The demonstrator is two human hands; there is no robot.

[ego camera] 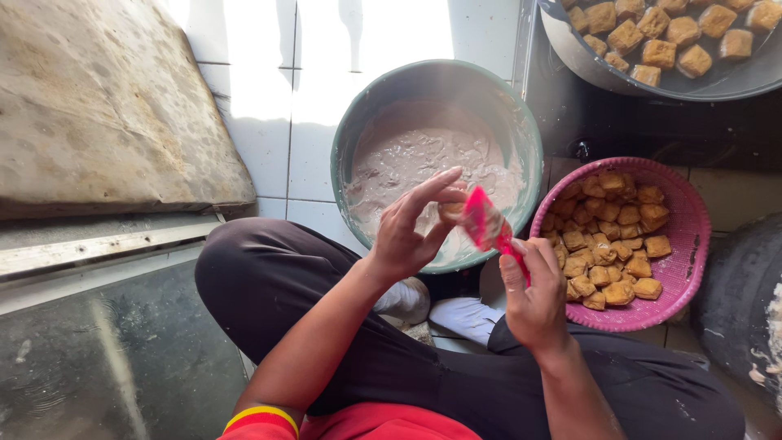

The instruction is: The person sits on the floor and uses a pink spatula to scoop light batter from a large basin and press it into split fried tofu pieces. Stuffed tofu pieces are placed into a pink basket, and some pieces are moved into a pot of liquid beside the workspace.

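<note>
Black trousers (326,326), red yellow-banded sleeve (262,420)

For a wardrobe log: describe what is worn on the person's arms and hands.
Both hands are bare: no gloves, rings or watch show on the left hand or the right hand. The forearms are bare too. At the left upper arm, a red sleeve ends in a yellow band along its cuff. No sleeve shows on the right arm.

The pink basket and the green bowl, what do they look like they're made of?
Pink basket: likely moulded plastic, matte; its wall shows rows of small slots. Green bowl: probably plastic too, smooth with a dull sheen and a thick rolled rim, though enamelled metal can't be ruled out.
</note>
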